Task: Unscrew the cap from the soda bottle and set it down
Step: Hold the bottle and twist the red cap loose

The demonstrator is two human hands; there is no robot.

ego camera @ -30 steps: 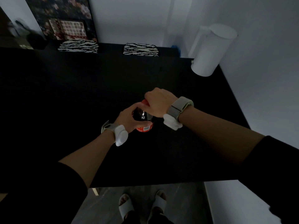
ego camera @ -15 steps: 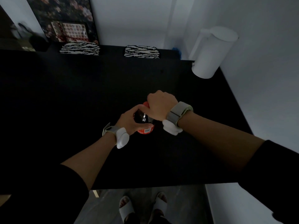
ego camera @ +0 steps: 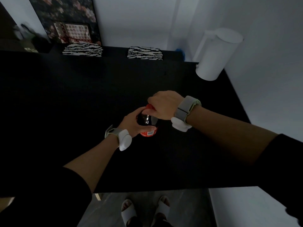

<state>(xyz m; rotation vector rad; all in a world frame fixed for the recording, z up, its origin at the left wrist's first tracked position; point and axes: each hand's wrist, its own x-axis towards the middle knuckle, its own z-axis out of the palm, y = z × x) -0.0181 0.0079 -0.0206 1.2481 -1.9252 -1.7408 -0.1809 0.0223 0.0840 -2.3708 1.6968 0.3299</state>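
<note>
A dark soda bottle [ego camera: 146,120] with a red label stands upright on the black table [ego camera: 82,99], near its middle. My left hand [ego camera: 132,123] wraps around the bottle's body from the left. My right hand [ego camera: 164,104] comes from the right and closes over the top, its fingers on the red cap [ego camera: 149,106]. Only a sliver of the cap shows under the fingers. The cap sits on the bottle's neck.
A white cylindrical kettle [ego camera: 216,54] stands at the table's far right corner, next to the wall. Two zebra-patterned chair backs [ego camera: 82,49] [ego camera: 145,53] line the far edge. The near table edge runs just above my slippered feet [ego camera: 144,210].
Both hands stay on the bottle and cap. My right hand has turned slightly on the cap; the bottle has not moved on the table.
</note>
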